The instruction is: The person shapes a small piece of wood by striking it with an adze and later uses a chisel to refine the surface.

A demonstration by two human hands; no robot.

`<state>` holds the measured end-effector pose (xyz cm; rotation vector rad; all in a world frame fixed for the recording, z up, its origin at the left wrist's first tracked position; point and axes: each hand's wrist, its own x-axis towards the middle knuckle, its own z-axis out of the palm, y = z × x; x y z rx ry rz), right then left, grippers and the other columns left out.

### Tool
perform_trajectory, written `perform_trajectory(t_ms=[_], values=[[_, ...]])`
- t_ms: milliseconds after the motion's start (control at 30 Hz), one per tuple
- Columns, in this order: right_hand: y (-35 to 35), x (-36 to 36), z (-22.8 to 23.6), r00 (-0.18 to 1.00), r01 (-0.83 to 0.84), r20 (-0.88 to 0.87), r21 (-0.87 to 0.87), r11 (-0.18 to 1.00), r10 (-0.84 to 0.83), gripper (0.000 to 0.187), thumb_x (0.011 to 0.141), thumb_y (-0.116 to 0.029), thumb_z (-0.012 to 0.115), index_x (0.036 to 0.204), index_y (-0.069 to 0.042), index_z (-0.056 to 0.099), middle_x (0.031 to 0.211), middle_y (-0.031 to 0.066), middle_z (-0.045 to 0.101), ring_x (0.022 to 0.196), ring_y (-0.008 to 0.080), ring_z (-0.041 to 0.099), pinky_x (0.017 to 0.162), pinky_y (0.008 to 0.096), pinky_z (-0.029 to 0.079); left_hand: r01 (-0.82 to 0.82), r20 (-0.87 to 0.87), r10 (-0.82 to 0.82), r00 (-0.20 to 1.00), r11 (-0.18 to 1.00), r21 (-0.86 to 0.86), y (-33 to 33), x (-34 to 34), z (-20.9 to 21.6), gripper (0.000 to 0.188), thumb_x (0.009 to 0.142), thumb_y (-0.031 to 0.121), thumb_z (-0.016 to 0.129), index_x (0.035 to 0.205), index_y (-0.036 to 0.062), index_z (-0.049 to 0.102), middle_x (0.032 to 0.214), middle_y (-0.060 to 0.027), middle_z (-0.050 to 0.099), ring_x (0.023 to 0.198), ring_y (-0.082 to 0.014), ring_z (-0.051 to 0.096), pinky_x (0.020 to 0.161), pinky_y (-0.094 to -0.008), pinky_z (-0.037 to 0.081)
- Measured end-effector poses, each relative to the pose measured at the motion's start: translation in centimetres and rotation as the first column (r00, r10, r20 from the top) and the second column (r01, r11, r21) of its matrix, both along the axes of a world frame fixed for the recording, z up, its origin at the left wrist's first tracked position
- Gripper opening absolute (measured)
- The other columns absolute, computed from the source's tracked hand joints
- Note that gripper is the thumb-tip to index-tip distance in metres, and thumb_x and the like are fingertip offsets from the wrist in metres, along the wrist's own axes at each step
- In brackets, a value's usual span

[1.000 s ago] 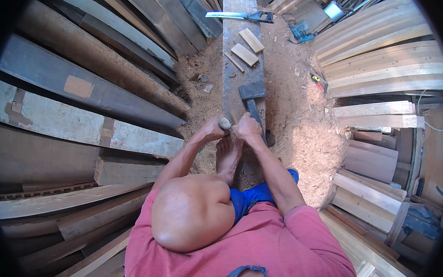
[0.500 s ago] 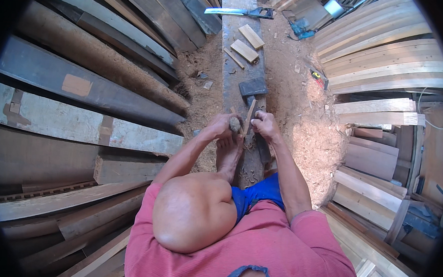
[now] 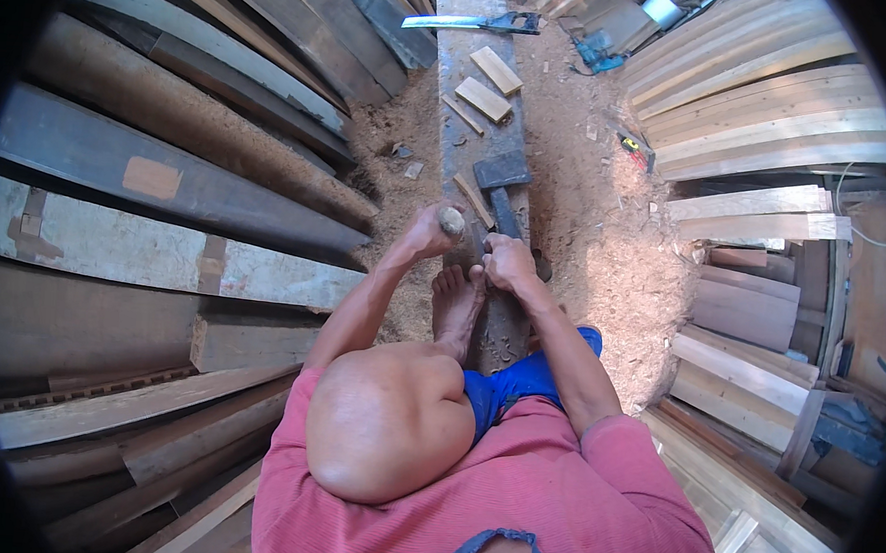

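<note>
Clearly, the person sat low astride a long grey beam (image 3: 456,127) that ran toward twelve o'clock, with one bare foot (image 3: 457,297) pressed on it, probably to keep the wood from sliding. The left hand (image 3: 430,231) was closed tightly around a rounded wooden handle (image 3: 452,220), whose pale end showed above the fist; what kind of tool it belonged to, the picture did not show. The right hand (image 3: 509,263) was clamped on the dark handle of a heavy hatchet-like tool (image 3: 500,179), whose broad grey head lay flat on the beam at about twelve o'clock from that hand. Both hands were near each other but apart, just above the foot, so that the work stayed close to the body.

Farther along the beam, at twelve o'clock, two small cut wood blocks (image 3: 488,84) lay within reach, and a handsaw (image 3: 471,22) rested across the far end. Sawdust (image 3: 615,245) covered the ground at two o'clock. Long planks (image 3: 168,177) were stacked from seven to eleven o'clock, and paler boards (image 3: 772,114) from one to five o'clock.
</note>
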<state>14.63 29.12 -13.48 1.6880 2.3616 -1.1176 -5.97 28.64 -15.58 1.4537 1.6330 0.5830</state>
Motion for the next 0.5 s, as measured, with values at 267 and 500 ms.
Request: perform_trajectory(t_ms=[267,500], values=[[-0.2,-1.7,-1.0,0.998,0.061,-0.024,0.012,0.998,-0.061,0.023,0.083,-0.025,0.059,0.094,-0.006,0.067,0.100,0.0225,0.068,0.094,0.0417,0.065,0.082,0.0501,0.052,0.026,0.000,-0.026,1.000,0.999,0.019,-1.6,1.3,-3.4,0.039,0.076,0.022,0.075,0.111,0.0110,0.062,0.095,-0.0199,0.069,0.090,-0.0346,0.068,0.077,-0.0415,0.054],[1.0,0.6,-0.1,0.933,0.328,-0.213,0.181,0.927,-0.289,0.034,0.084,-0.028,0.065,0.109,-0.006,0.057,0.102,0.0222,0.062,0.095,0.0419,0.062,0.084,0.0505,0.051,-0.011,-0.098,0.008,0.995,1.000,-0.027,-1.1,2.1,-3.2,0.044,0.077,0.022,0.071,0.116,0.0112,0.055,0.096,-0.0267,0.067,0.095,-0.0473,0.063,0.080,-0.0496,0.051]])
